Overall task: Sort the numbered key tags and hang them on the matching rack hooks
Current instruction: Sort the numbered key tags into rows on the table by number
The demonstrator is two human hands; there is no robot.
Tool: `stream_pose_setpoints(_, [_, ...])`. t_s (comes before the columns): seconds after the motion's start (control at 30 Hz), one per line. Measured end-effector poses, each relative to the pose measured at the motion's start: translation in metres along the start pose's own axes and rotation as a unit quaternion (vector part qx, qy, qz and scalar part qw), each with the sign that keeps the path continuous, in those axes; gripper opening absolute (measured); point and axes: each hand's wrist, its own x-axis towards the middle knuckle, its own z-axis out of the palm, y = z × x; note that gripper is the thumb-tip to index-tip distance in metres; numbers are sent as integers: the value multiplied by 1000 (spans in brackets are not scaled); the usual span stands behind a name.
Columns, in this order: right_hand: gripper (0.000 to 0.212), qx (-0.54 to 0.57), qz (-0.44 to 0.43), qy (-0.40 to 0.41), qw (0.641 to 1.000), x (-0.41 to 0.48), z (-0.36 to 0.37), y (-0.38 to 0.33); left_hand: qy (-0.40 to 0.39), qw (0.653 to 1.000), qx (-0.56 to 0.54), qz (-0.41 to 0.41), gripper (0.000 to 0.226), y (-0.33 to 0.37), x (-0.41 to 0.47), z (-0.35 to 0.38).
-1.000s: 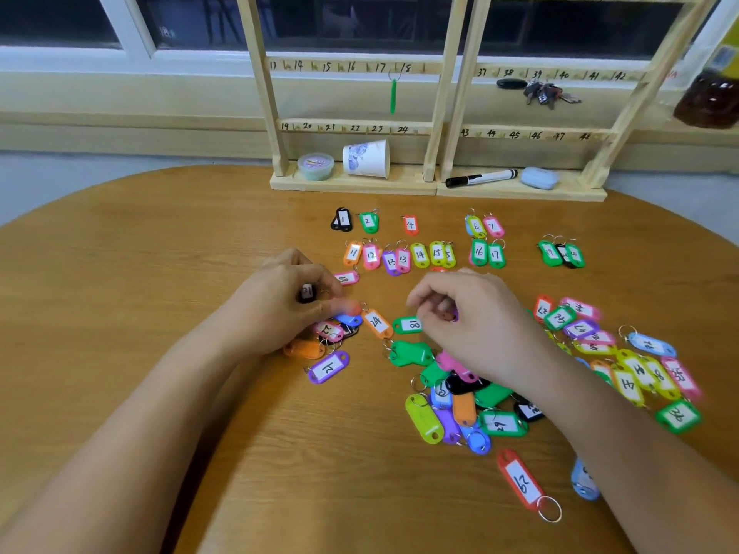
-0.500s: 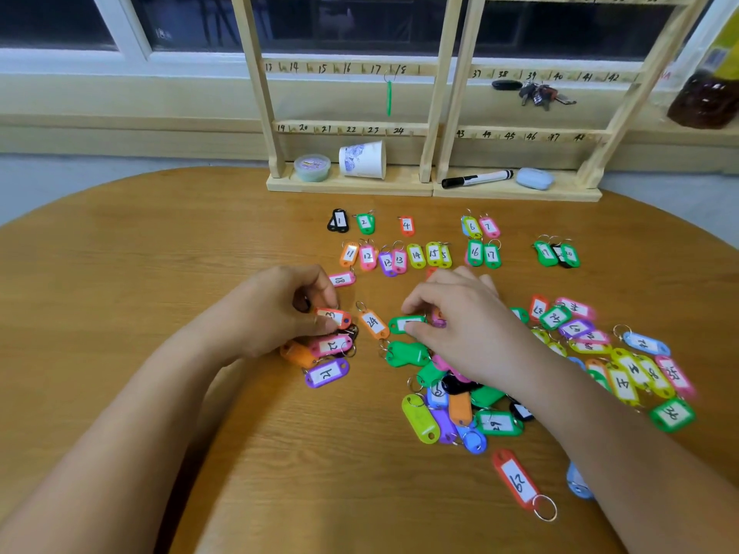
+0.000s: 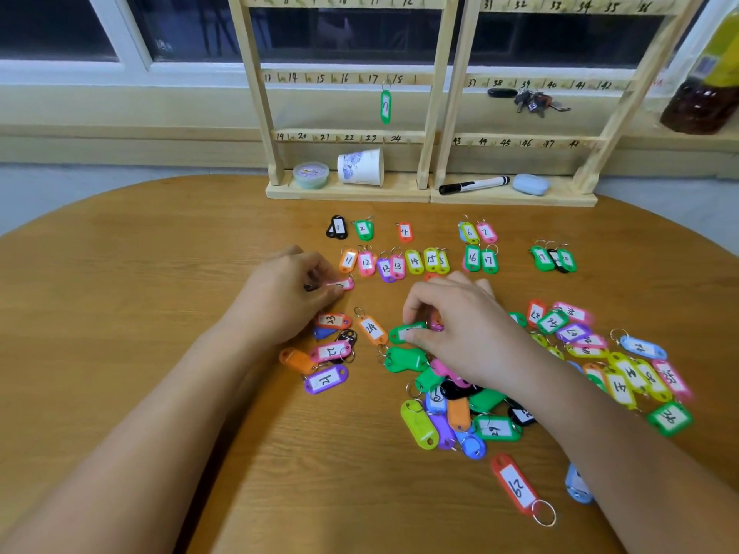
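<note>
Left of centre: left hand (image 3: 286, 299), fingers curled, pinches a pink tag (image 3: 343, 284) on the table (image 3: 120, 313), just below the sorted rows of tags (image 3: 414, 261). Centre: right hand (image 3: 460, 333), thumb and forefinger bent, nips a green tag (image 3: 398, 333) at the upper edge of the unsorted pile (image 3: 460, 417). Top centre: rack (image 3: 340, 136), with hung tag 17 (image 3: 385, 107) dangling from the 13–18 rail.

Both forearms reach forward, left hand (image 3: 288, 301) and right hand (image 3: 460, 333) palm-down, fingers (image 3: 411, 310) curled in pinches.
</note>
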Motion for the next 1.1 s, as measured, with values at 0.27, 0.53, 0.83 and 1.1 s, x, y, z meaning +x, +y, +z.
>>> stream_pose_setpoints(0.27, [12,95,-6,45,994,-5,-7,-2,8,1000,-5,-25,12,3,-2,-2])
stream_pose_setpoints(0.53, [11,320,14,86,943,0,-9,1,86,989,-56,108,10,32,-24,-11])
stream_pose_setpoints(0.83, [12,380,8,112,918,4,-8,7,66,978,-166,107,21,50,-39,-10])
stream_pose_setpoints(1.1, [11,382,6,101,919,2,-8,8,-5,941,-333,54,23,55,-41,-3])
